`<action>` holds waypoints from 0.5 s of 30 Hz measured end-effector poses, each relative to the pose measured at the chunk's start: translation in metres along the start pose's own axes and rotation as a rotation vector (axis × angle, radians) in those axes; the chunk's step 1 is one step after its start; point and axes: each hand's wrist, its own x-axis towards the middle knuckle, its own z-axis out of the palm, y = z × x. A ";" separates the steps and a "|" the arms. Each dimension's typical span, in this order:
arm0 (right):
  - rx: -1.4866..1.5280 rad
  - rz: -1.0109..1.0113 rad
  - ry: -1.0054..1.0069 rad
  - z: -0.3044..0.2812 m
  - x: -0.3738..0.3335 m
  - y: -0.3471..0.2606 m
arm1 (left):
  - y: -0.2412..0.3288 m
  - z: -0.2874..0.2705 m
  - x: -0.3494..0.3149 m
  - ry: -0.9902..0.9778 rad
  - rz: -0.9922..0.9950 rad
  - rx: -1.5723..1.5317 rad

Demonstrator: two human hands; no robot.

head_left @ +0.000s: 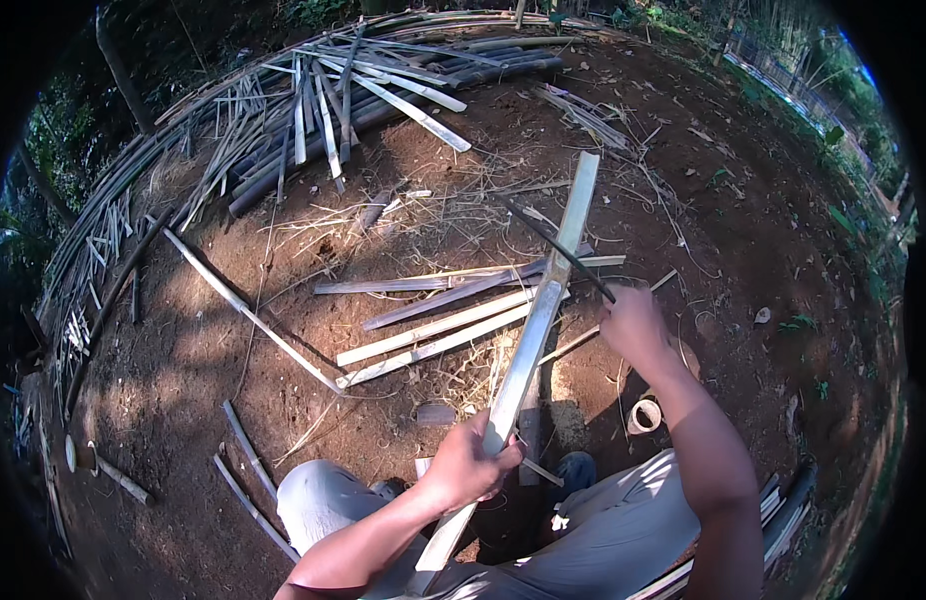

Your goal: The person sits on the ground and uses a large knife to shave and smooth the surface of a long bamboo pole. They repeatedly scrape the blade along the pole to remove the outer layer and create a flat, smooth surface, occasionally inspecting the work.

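The person sits on the ground and splits a long bamboo slat (536,330) with a dark blade (558,248). The left hand (470,463) is in the lower centre of the frame, and its fingers are clamped around the near part of the slat. The slat runs from there up and to the right, and its far end lies on the brown soil (763,230) in the upper centre. The right hand (631,322) is at the centre right, with its fingers closed on the handle of the blade. The blade crosses the slat at about its middle, well above the left fingers, so the cutting place and the holding hand are apart. It seems the splitting step is in hand; the next move likely asks for a firm hold and a straight push along the grain. Several cut strips (438,320) lie just left of the slat. A pile of bamboo poles (383,80) lies in the upper left.
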 end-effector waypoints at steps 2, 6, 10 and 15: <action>-0.037 -0.233 0.047 0.002 0.001 -0.011 | 0.002 -0.012 0.009 0.018 0.043 -0.049; -0.115 -0.371 0.141 -0.002 0.011 0.017 | 0.014 0.008 -0.005 0.016 -0.081 -0.057; -0.123 0.173 0.047 -0.021 0.032 0.059 | 0.018 0.010 -0.006 -0.083 -0.111 -0.066; -0.134 -0.249 0.046 -0.005 0.018 0.023 | 0.026 -0.006 -0.013 0.002 -0.096 -0.028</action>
